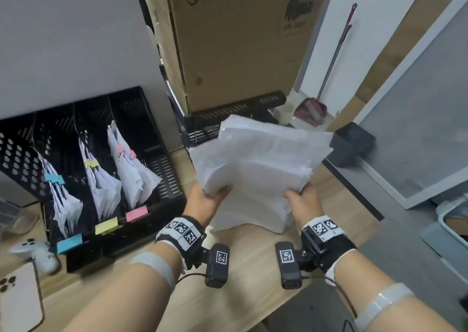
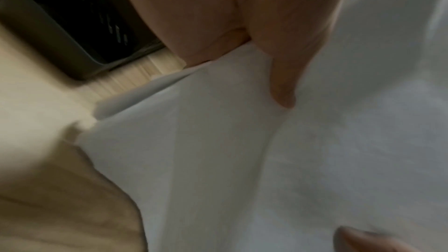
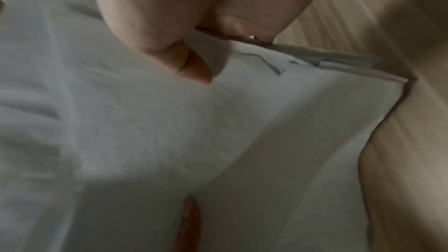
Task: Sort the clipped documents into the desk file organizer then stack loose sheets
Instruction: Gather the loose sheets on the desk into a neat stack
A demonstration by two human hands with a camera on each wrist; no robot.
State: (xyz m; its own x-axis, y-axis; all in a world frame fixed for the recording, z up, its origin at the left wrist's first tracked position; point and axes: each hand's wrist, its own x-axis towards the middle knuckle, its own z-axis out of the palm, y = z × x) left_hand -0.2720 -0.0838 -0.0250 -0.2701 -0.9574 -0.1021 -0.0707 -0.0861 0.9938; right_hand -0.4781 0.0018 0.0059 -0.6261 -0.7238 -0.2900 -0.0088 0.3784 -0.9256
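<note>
Loose sheets [image 1: 263,164] fan up from my grip at frame centre, above the desk [image 1: 243,260]. My left hand [image 1: 206,202] and right hand [image 1: 302,201] pinch their lower corners, thumbs on top.

**Desk layout**

The file organizer [image 1: 106,169] stands at the desk's [image 1: 228,293] back-left, clipped documents [image 1: 101,179] upright in its three compartments. A phone [image 1: 20,301] and controller [image 1: 35,253] lie at the left edge. Loose sheets [image 1: 260,169] sit right of the organizer, held between the left hand [image 1: 205,202] and right hand [image 1: 304,202]. A cardboard box [image 1: 240,40] stands behind.
</note>
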